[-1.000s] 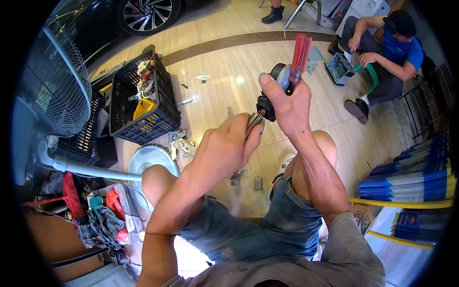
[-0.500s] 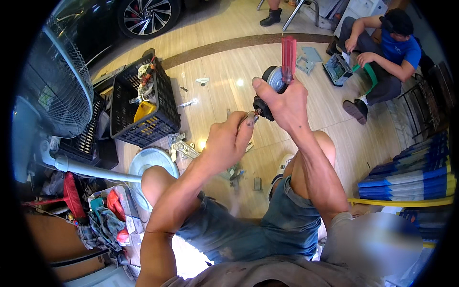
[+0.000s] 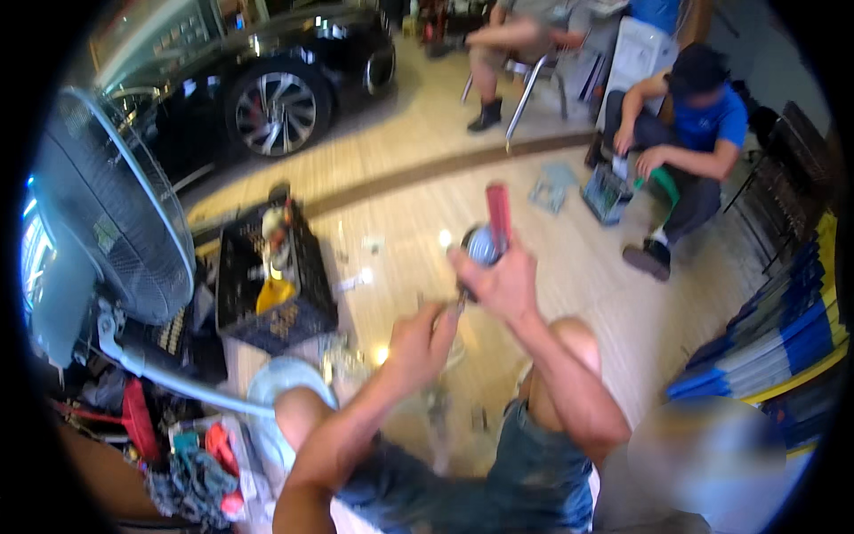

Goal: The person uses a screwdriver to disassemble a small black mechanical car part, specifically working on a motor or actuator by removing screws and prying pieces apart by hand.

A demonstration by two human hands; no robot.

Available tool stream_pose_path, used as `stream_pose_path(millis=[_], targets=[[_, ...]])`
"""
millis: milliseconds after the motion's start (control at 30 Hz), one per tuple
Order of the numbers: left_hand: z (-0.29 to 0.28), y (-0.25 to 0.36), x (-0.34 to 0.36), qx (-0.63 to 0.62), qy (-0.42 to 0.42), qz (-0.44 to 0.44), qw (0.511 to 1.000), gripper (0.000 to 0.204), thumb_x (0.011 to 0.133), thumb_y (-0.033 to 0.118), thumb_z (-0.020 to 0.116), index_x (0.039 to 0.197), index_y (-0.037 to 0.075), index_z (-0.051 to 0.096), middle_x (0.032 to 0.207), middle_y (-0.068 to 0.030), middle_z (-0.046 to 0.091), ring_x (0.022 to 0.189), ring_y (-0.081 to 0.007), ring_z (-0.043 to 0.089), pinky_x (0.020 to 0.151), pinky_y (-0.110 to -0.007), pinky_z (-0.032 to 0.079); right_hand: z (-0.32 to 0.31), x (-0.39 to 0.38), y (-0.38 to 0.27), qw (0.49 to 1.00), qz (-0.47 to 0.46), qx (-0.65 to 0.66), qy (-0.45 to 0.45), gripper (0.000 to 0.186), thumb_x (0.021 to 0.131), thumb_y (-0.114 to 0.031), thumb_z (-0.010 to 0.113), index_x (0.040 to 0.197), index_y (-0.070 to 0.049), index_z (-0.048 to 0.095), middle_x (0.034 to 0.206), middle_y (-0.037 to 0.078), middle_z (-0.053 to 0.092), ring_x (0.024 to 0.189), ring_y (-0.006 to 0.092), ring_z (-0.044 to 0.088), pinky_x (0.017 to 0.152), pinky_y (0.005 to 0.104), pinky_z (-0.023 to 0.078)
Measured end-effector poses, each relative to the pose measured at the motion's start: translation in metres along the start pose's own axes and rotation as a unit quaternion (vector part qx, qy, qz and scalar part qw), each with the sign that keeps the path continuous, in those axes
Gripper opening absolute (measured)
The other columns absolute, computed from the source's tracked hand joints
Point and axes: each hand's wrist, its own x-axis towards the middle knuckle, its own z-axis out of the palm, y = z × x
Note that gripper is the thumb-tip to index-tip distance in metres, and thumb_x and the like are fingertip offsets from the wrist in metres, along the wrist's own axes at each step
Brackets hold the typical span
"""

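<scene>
Right grip (image 3: 507, 283) closed, I hold a round silver-and-black part (image 3: 481, 246) and a red plastic handle (image 3: 498, 212) above the pale tiled floor (image 3: 614, 311); my left grip (image 3: 422, 338) pinches a slim grey metal tool (image 3: 461, 303) just beside the part's lower end, too blurred to tell contact.

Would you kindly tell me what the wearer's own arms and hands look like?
Both the left hand and right hand are bare, with no gloves or watch visible. The forearms are uncovered too; a greyish sleeve shows at the right arm, partly blurred.
</scene>
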Motion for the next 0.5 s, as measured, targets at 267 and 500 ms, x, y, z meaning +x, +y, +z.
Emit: stream_pose_path(millis=[267, 500], targets=[[0.007, 0.004, 0.009, 0.003, 0.039, -0.005, 0.999, 0.026, 0.097, 0.019, 0.054, 0.107, -0.002, 0.062, 0.065, -0.0182, 0.059, 0.060, -0.0254, 0.059, 0.054, -0.036, 0.046, 0.005, 0.000, -0.015, 0.999, 0.042, -0.008, 0.022, 0.051, 0.071, -0.037, 0.081, 0.089, 0.004, 0.055, 0.070, 0.015, 0.066, 0.064, 0.0246, 0.068, 0.061, 0.0370, 0.054], [0.007, 0.005, 0.011, 0.003, 0.038, 0.000, 0.999, 0.024, 0.097, 0.020, 0.053, 0.104, -0.002, 0.060, 0.068, -0.0258, 0.062, 0.066, -0.0435, 0.065, 0.058, -0.047, 0.049, 0.006, -0.004, -0.017, 0.995, -0.028, -0.015, 0.096, 0.052, 0.071, -0.042, 0.079, 0.088, 0.002, 0.057, 0.077, 0.017, 0.068, 0.072, 0.0296, 0.070, 0.066, 0.0381, 0.054]])
